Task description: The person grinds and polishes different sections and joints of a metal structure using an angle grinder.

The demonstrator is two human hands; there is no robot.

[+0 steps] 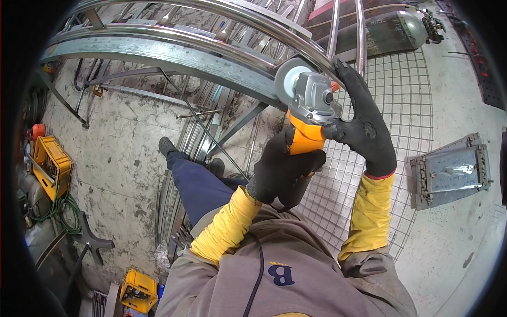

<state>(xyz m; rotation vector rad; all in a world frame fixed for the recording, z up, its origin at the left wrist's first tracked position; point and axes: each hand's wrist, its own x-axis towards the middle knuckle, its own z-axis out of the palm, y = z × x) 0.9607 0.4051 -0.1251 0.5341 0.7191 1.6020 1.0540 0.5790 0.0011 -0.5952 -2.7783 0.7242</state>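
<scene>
My left hand (pixel 280 166), in a black glove, is closed around the orange body of an angle grinder (pixel 311 103). The grinder's pale round disc (pixel 288 82) is up against a shiny metal tube (pixel 248 18) of the frame, or very near it. To the right of the grinder, my right hand (pixel 372 132), also gloved in black, has its fingers stretched up to the tube. Its thumb is spread apart and reaches the side of the grinder. A flat grey steel beam (pixel 158 55) runs alongside the tubes.
A gas cylinder (pixel 380 34) lies at the far right. Wire mesh (pixel 406 90) covers the floor beneath my right arm, with a metal hinged plate (pixel 454 171) beyond it. Yellow crates (pixel 55 164) stand at the left. Long metal bars (pixel 182 153) lie beside my leg.
</scene>
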